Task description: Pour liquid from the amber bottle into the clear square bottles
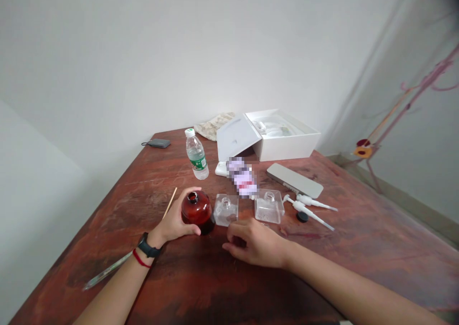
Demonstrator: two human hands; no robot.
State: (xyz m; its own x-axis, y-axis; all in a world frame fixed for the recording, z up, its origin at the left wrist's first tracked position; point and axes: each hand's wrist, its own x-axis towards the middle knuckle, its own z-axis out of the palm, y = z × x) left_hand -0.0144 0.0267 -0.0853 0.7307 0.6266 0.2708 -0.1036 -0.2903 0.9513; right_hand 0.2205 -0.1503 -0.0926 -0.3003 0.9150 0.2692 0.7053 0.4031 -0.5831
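My left hand [175, 222] is wrapped round the side of a brown-red glass bottle [197, 209], thumb at its front. The bottle stands upright on the table, its mouth uncapped. To its right is a clear square bottle [226, 212] with an open neck. My right hand [253, 243] hovers just in front of that bottle, fingers loosely curled, thumb apart from them, nothing visible in it. A second clear square bottle [268, 207] stands further right. Beside it lie two white pump heads [311, 212] and a small black cap [302, 217].
Behind are a water bottle [196, 157], a blurred-out phone [243, 179], a white case [221, 168], a silver flat box [294, 179] and an open white carton [287, 143]. A thin stick [169, 202] and a clear plastic sleeve [107, 271] lie left on the wooden table [201, 286].
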